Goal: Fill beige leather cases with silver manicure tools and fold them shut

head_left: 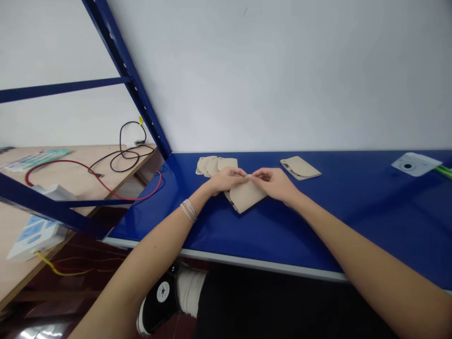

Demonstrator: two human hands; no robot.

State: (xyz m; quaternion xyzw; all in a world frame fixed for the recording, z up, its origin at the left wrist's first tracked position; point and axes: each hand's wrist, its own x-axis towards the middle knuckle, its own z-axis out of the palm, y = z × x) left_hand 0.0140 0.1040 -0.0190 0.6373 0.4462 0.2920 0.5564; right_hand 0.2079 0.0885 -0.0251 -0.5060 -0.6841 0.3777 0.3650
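Observation:
A folded tan paper piece is held between my two hands above the blue table. My left hand pinches its upper left edge, and my right hand grips the upper right, the fingertips of both nearly meeting at the top. Several similar tan paper pieces lie overlapping just behind my left hand. Another folded tan piece rests alone behind and to the right of my right hand, its left side slightly gaping.
At the far right lies a clear plastic packet beside green strips. A blue metal frame rises at the left. Beyond it, a wooden table holds cables and a white power strip.

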